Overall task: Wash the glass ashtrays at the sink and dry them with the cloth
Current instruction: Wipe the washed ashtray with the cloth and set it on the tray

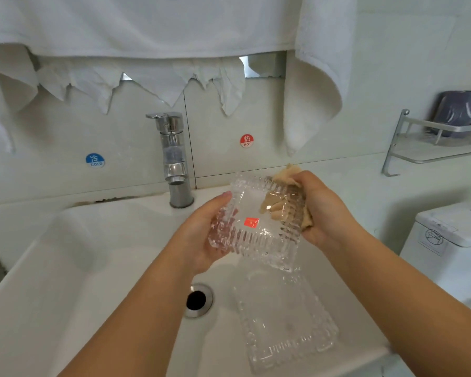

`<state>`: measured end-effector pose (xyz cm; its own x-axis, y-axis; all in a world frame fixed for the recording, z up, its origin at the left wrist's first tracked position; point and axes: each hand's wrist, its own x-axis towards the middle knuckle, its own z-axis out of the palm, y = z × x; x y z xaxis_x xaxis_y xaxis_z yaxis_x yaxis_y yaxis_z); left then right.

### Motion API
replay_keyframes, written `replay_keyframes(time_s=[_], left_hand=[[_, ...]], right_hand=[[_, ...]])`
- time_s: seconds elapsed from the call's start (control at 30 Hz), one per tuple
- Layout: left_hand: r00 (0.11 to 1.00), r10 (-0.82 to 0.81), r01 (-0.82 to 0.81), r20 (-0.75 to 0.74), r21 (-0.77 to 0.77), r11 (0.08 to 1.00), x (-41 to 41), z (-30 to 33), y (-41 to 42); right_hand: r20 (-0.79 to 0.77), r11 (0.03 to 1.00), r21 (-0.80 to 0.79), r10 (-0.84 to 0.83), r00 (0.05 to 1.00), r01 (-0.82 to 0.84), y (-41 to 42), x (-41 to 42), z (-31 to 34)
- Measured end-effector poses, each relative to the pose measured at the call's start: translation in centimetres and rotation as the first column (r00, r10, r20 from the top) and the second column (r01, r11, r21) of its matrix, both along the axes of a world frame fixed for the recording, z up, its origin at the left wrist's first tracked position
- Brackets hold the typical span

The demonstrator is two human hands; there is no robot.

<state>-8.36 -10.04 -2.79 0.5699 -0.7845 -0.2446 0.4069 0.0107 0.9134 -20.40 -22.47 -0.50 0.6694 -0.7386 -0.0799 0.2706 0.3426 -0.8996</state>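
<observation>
White towel [147, 25], chrome tap [174, 159], wall rack [433, 142]

Both forearms are bare all the way up, no sleeves showing. Left hand [201, 240] and right hand [326, 210] are bare too. Short, plain nails.

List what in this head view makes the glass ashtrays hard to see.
Head view: even, soft light, faint shadows; the second ashtray lying in the white sink nearly vanishes, clear on white. The held ashtray shows mainly by its ribbed edges, red sticker and the cloth behind it. Wide-angle distortion bends the edges.
</observation>
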Motion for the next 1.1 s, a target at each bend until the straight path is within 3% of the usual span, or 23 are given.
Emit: replay_keyframes(time_s=[0.1, 0.2, 0.3, 0.43, 0.53, 0.67, 0.83, 0.93, 1.0, 1.1], left_hand=[[0.978, -0.026, -0.002, 0.206, 0.133, 0.991, 0.0, 0.0, 0.0], [0.973, 0.054, -0.076, 0.226, 0.089, 0.993, -0.4, -0.1, -0.2], [0.973, 0.127, -0.135, 0.193, 0.033, 0.99, -0.9, 0.2, -0.2], [0.945, 0.205, -0.216, 0.255, 0.017, 0.976, -0.7, 0.3, -0.6], [0.918, 0.217, -0.226, 0.332, -0.011, 0.974, -1.3, 0.5, -0.4], [0.909, 0.192, -0.196, 0.369, -0.028, 0.98, -2.1, 0.4, -0.5], [0.938, 0.193, -0.202, 0.288, 0.0, 0.979, -2.3, 0.2, -0.7], [0.948, 0.23, -0.244, 0.219, 0.041, 0.969, -1.9, -0.1, -0.7], [0.95, 0.27, -0.278, 0.155, 0.033, 0.96, -1.8, 0.1, -0.6], [0.931, 0.317, -0.322, 0.18, 0.002, 0.947, -1.8, 0.4, -0.4]], right_hand=[[-0.047, 0.994, -0.068, 0.086, 0.995, -0.089, 0.5, 0.2, -0.1], [-0.121, 0.964, -0.264, 0.01, 0.993, -0.042, 0.7, 0.6, -0.7], [-0.14, 0.834, -0.545, -0.194, 0.971, 0.088, 1.4, 0.9, -1.0], [-0.108, 0.664, -0.745, -0.218, 0.97, 0.067, 2.4, 0.6, -1.1], [-0.105, 0.678, -0.732, -0.198, 0.975, 0.059, 2.1, 0.3, -0.5], [-0.057, 0.928, -0.371, -0.064, 0.996, 0.039, 1.0, 0.4, 0.1], [-0.024, 0.984, -0.18, 0.002, 1.0, -0.007, 0.4, 0.2, 0.0], [-0.1, 0.972, -0.231, 0.014, 0.995, -0.037, 0.8, 0.2, -0.2], [-0.227, 0.915, -0.399, -0.04, 0.973, -0.056, 1.3, 0.4, -0.7], [-0.305, 0.797, -0.595, -0.106, 0.946, -0.102, 1.8, 1.0, -1.5]])
